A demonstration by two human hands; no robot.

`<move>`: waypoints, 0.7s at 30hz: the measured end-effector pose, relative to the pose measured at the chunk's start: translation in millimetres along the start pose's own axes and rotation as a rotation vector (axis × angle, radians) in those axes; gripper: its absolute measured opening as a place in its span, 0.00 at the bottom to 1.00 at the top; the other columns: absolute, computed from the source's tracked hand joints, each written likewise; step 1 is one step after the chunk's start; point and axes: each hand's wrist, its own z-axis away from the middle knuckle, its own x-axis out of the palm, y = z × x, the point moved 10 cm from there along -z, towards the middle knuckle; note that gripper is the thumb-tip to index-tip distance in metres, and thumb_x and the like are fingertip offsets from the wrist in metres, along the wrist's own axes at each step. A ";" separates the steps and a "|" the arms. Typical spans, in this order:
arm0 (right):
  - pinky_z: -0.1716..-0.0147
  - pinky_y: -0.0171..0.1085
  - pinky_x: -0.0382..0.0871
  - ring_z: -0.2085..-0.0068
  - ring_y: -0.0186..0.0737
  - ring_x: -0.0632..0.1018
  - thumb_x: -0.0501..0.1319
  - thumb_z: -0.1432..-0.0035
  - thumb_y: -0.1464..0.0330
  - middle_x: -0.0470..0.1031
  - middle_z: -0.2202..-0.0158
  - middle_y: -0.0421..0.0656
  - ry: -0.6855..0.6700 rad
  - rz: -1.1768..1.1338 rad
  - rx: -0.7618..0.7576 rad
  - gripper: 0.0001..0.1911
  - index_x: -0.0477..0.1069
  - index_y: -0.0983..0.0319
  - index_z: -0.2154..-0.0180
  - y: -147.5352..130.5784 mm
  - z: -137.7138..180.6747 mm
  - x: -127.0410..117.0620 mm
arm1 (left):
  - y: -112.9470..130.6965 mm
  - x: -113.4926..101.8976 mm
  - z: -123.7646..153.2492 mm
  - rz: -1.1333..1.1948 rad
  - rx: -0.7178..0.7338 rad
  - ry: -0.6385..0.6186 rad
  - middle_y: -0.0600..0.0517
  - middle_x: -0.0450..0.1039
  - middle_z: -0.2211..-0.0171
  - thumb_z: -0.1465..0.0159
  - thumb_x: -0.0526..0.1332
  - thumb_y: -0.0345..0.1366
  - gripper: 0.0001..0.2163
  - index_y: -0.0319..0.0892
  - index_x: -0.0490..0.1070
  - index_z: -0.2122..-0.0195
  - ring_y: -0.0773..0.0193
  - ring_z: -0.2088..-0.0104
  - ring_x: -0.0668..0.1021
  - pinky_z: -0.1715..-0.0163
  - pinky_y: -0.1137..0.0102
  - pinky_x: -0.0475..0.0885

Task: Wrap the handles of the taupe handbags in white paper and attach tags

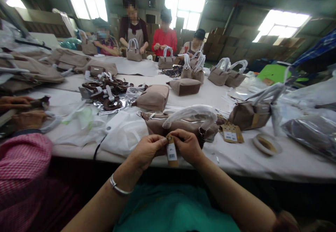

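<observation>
**Tag pinched at the bag**

Head view: both hands closed on one brown paper tag (171, 150), left hand (147, 150) and right hand (188, 146) pinching its top, just before the taupe fabric handbag (168, 124) lying on the white surface (288, 162). Its handle (191, 114) was wrapped in clear plastic.

- A factory workshop for handbags — one long white worktable (288, 162) runs the room; several people (165, 36) work at its far end
- Taupe handbags (153, 97) with wrapped handles stand in rows; brown straps (107, 92) lie heaped; hang tags (231, 133) and plastic bags (309, 130) are scattered about
- Stacked cardboard cartons (223, 44) line the wall — bare roof beams and high windows (280, 23) above
</observation>
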 end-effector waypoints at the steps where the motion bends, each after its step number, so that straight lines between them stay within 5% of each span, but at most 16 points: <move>1: 0.63 0.37 0.72 0.66 0.40 0.78 0.63 0.42 0.68 0.79 0.68 0.43 -0.004 0.043 -0.070 0.06 0.80 0.61 0.67 -7.6 -0.5 0.2 | 0.2 -0.1 0.1 -0.003 -0.001 0.001 0.51 0.74 0.76 0.62 0.80 0.43 0.21 0.35 0.74 0.75 0.66 0.74 0.77 0.70 0.72 0.75; 5: 0.63 0.37 0.71 0.66 0.39 0.77 0.63 0.42 0.69 0.78 0.69 0.43 0.003 0.064 -0.141 0.06 0.78 0.61 0.69 -17.9 -2.0 -0.5 | 1.4 -0.7 -1.7 -0.006 -0.003 -0.008 0.52 0.73 0.77 0.63 0.80 0.44 0.22 0.35 0.74 0.76 0.66 0.74 0.76 0.70 0.71 0.75; 9: 0.72 0.33 0.68 0.74 0.34 0.73 0.66 0.45 0.64 0.76 0.74 0.40 0.058 -0.115 0.131 0.07 0.76 0.62 0.69 8.9 -2.0 -4.4 | 19.7 -14.5 -4.6 -0.133 0.123 0.066 0.50 0.76 0.74 0.56 0.76 0.46 0.19 0.36 0.76 0.72 0.66 0.74 0.76 0.71 0.72 0.73; 12: 0.82 0.30 0.58 0.82 0.29 0.66 0.67 0.45 0.61 0.70 0.80 0.35 0.100 -0.261 0.272 0.10 0.74 0.62 0.68 23.9 1.6 -3.9 | 45.2 -25.5 0.3 -0.452 0.322 0.188 0.49 0.77 0.72 0.45 0.69 0.44 0.13 0.37 0.78 0.69 0.64 0.72 0.76 0.71 0.71 0.71; 16: 0.81 0.30 0.57 0.81 0.28 0.66 0.66 0.43 0.62 0.70 0.80 0.35 0.096 -0.355 0.169 0.10 0.74 0.62 0.64 14.1 -1.5 0.5 | 69.5 -15.7 15.6 -0.902 0.629 0.321 0.49 0.77 0.70 0.37 0.61 0.37 0.08 0.40 0.78 0.68 0.61 0.68 0.77 0.67 0.68 0.71; 21: 0.80 0.30 0.59 0.80 0.27 0.68 0.65 0.42 0.63 0.75 0.73 0.38 0.100 -0.441 0.112 0.08 0.73 0.61 0.66 11.2 -3.6 4.6 | 72.4 6.5 26.6 -1.102 0.848 0.315 0.50 0.75 0.68 0.35 0.59 0.32 0.07 0.42 0.76 0.68 0.61 0.64 0.77 0.62 0.67 0.72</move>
